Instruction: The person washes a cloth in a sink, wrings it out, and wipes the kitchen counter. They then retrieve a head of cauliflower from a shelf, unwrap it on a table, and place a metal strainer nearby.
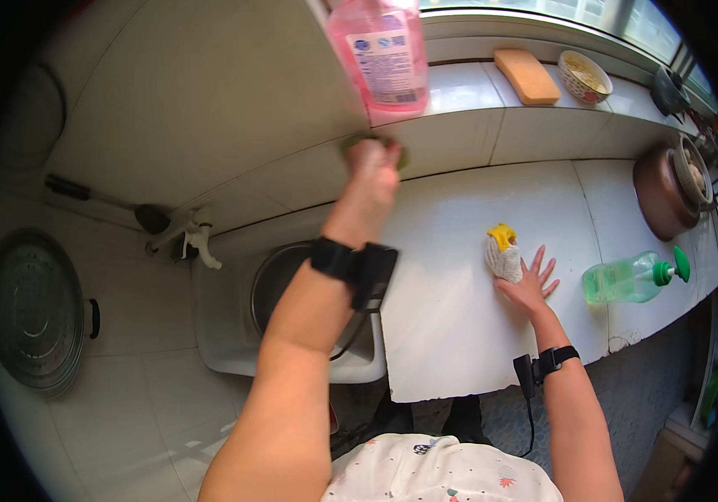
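My left hand (pixel 374 164), blurred, is at the low tiled wall by the corner, below a large bottle of pink liquid (pixel 390 69). A dark green pad (pixel 353 143), perhaps a scouring pad, shows on both sides of its fingers. On the white tiled counter (pixel 453 339) rests my right hand (pixel 527 285), several fingers spread. Between its thumb and index finger is a bunched white cloth (pixel 504 258) with a yellow end; part of the index finger seems hidden by it. To the right, a pump bottle of green liquid (pixel 626 279) lies on its side.
Left of the counter is a sink (pixel 227 339) holding a dark round pan (pixel 277 276), with a white tap (pixel 201 241) above. The window ledge carries an orange sponge (pixel 527 76) and a patterned bowl (pixel 585 78). A brown pot (pixel 660 188) stands at the far right.
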Demonstrator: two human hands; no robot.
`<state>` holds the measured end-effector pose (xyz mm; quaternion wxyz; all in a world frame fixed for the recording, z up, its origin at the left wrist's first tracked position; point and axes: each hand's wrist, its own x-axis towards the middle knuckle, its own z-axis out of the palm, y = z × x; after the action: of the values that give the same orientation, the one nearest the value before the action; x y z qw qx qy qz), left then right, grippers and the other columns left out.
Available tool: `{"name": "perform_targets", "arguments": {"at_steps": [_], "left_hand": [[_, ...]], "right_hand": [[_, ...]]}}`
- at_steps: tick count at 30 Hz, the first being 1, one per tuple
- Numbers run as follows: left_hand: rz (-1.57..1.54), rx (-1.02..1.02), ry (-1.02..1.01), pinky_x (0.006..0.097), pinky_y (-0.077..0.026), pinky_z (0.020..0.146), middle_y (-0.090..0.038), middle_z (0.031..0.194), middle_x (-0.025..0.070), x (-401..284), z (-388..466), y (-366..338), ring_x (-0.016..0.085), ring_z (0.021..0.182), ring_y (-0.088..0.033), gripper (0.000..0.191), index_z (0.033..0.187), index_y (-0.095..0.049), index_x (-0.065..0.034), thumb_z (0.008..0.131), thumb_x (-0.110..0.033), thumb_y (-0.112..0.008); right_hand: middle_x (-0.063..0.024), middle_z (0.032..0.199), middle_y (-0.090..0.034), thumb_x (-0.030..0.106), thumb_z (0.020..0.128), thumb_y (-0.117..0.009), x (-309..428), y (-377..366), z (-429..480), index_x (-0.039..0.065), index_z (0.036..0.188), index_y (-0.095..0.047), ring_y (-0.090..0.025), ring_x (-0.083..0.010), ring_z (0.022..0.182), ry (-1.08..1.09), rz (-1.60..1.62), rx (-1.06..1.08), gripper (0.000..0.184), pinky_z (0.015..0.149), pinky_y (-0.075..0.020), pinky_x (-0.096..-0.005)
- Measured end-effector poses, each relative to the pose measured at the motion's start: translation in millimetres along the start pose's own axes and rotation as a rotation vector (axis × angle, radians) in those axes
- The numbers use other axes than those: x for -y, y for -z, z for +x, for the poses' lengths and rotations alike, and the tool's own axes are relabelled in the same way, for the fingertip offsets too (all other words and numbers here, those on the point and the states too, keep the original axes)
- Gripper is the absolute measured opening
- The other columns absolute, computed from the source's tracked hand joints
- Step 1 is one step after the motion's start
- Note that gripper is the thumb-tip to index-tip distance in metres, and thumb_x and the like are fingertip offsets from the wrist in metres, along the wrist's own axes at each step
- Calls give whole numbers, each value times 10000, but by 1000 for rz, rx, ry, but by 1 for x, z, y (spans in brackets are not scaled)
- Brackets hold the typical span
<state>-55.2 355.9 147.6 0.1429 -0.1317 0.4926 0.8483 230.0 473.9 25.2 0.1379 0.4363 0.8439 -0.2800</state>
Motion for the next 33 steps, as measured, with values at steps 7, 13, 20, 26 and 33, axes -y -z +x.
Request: {"name": "perform_targets", "arguments": {"at_steps": [7,13,20,26,33], "left_hand": [[-107,175,220,547,-467,907,-465,1177,227,-16,39,36,415,1051,-499,315,1173,-409,64,873,27,-319],[152,-352,5,399,-533,734,-547,1070,154,-96,109,198,278,928,-561,255,1110,-520,-9,920,-39,-352],[360,-160,80,363,-493,743,-553,1027,96,34,52,82,237,910,-540,231,1094,-532,6,889,-64,-451],[77,-356,178,317,-489,641,-545,1012,78,-55,117,210,203,841,-523,178,1006,-571,-3,904,-89,-453],[201,-3,111,401,-562,722,-490,1101,161,39,120,165,305,918,-539,200,1101,-474,-12,914,-44,-409]], "right_hand": [[-101,1509,193,459,593,-646,4,1,1,231,1388,-372,197,-416,1356,-41,-46,18,872,1011,80,-645],[-101,1517,161,462,592,-634,-1,-4,5,229,1386,-377,192,-400,1362,-40,-35,5,867,1016,86,-634],[-89,1522,151,465,596,-631,0,-4,5,212,1391,-369,184,-394,1366,-42,-33,-13,875,1023,83,-626],[-85,1522,152,487,604,-633,-4,-6,7,217,1398,-356,174,-385,1371,-47,-54,-14,884,1022,80,-629],[-79,1522,150,498,618,-633,-13,-12,13,221,1391,-372,170,-376,1374,-34,-69,-45,861,1030,79,-620]]}}
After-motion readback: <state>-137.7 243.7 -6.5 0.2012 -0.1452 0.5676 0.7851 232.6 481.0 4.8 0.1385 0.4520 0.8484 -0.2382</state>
